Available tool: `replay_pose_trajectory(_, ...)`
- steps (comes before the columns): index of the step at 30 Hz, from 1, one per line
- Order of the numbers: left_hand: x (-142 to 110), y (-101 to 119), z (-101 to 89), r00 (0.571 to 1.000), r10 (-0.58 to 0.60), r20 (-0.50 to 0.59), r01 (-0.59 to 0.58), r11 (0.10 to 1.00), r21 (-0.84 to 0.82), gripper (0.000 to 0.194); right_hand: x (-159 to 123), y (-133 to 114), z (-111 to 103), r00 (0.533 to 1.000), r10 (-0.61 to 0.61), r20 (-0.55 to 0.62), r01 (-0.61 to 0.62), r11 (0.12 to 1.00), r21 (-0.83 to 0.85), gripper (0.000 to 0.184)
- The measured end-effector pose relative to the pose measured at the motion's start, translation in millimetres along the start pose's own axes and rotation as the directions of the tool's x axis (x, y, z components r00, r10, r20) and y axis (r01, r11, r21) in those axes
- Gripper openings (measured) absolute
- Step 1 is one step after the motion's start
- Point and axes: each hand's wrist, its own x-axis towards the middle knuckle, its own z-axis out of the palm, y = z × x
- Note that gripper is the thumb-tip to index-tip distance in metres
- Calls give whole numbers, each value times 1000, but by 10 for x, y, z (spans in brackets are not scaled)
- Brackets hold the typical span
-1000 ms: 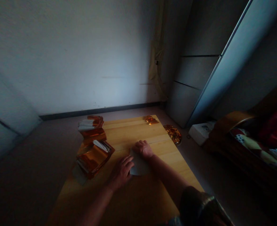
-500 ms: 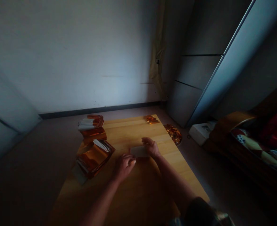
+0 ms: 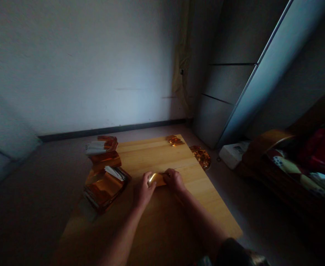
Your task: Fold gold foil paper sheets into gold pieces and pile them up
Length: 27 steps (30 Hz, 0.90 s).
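Observation:
A small folded sheet of gold foil paper (image 3: 156, 179) lies on the wooden table (image 3: 162, 221), gold side showing. My left hand (image 3: 142, 191) grips its left end with curled fingers. My right hand (image 3: 174, 180) presses its right end, fingers closed over it. A stack of gold foil sheets (image 3: 104, 188) lies just left of my left hand. Two more bundles of foil paper (image 3: 103, 149) sit further back at the table's far left corner.
A folded gold piece (image 3: 175, 140) rests at the table's far right corner. A heap of folded gold pieces (image 3: 201, 156) lies on the floor beside it. A white box (image 3: 232, 154) and a wooden bed with bedding (image 3: 295, 162) stand at right.
The sheet lay flat, white side up, under both hands. It has been folded over into a narrow strip with the gold side out, and both hands now hold its ends.

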Motion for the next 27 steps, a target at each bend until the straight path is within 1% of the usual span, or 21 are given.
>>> replay_pose_trajectory(1, -6, 5, 12, 1000, -1, -24, 1, 1000, 4, 47, 13, -35, 10, 1000, -3, 3, 4, 996, -86, 12)
replay_pose_trajectory(3, -22, 7, 34, 997, 51, -58, -48, 997, 55, 55, 28, -103, 21, 1000, -7, 19, 12, 966, -259, 14)
replay_pose_trajectory(6, -48, 12, 55, 982, 170, -79, -150, 966, 209, 51, 37, -169, 49, 999, 16, 44, 6, 886, -464, 19)
replay_pose_trajectory(8, -64, 19, 61, 978, 195, -77, -163, 937, 309, 46, 34, -187, 77, 999, 22, 48, 7, 844, -536, 21)
replay_pose_trajectory(11, -85, 25, 62, 979, 193, -63, -152, 902, 404, 40, 16, -202, 98, 999, 15, 48, 15, 823, -568, 21)
replay_pose_trajectory(14, -105, 23, 54, 981, 182, -64, -135, 883, 449, 40, -4, -227, 81, 999, 24, 41, 4, 819, -574, 22)
replay_pose_trajectory(18, -120, 30, 42, 989, 144, -45, -105, 872, 478, 38, -4, -242, 55, 997, 61, 38, -28, 820, -572, 21)
replay_pose_trajectory(24, -108, 33, 63, 988, 154, 9, -140, 868, 476, 32, 29, -197, 80, 993, 110, 36, -71, 824, -561, 20)
replay_pose_trajectory(27, -101, 32, 69, 989, 148, 25, -141, 862, 487, 31, 43, -173, 97, 993, 112, 40, -71, 828, -556, 20)
